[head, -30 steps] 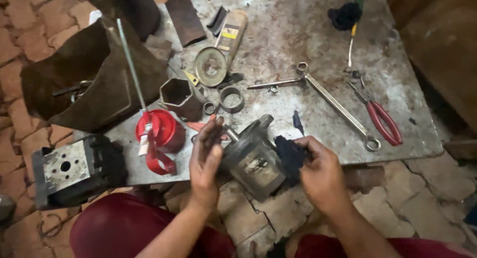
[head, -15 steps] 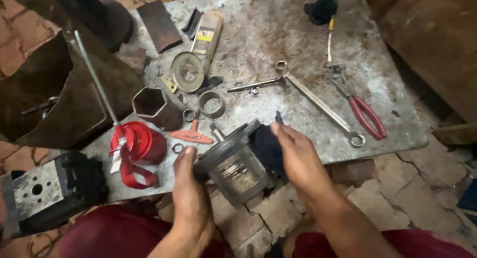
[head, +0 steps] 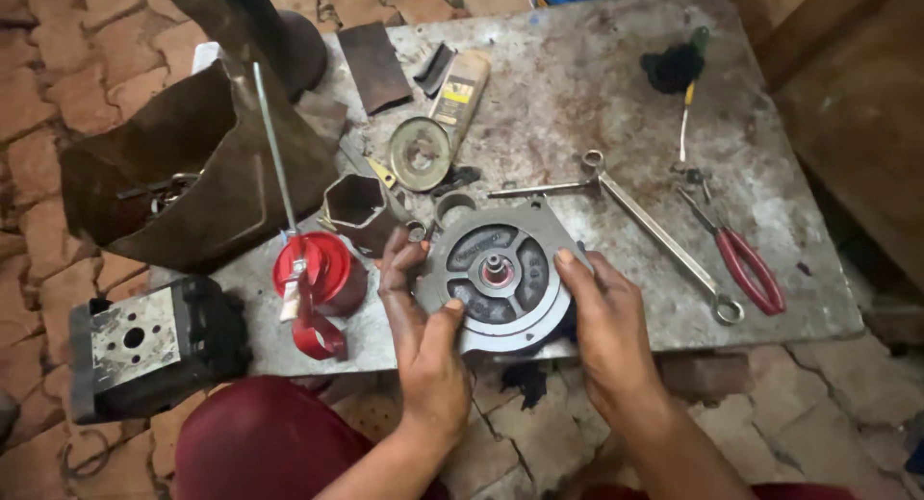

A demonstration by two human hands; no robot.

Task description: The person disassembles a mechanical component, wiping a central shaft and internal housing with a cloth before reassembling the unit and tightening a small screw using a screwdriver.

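Both forearms enter from the lower edge and converge toward the centre. The left hand (head: 423,332) is palm-inward, fingers extended upward and slightly spread, thumb angled across to the right; skin on fingers and palm is darkened with grease. The right hand (head: 606,327) mirrors it, back of the hand toward the camera, fingers curled inward, thumb raised at the upper left. Both are closed in a grip, wrists straight, the hands set apart.

Seen from above: round grey pump housing (head: 496,274) gripped at the near edge of a metal bench (head: 597,86), left hand (head: 423,336) on its left rim, right hand (head: 606,327) on its right. Just left, a red oil can (head: 322,269); right, long spanner (head: 664,240) and red-handled pliers (head: 741,259).
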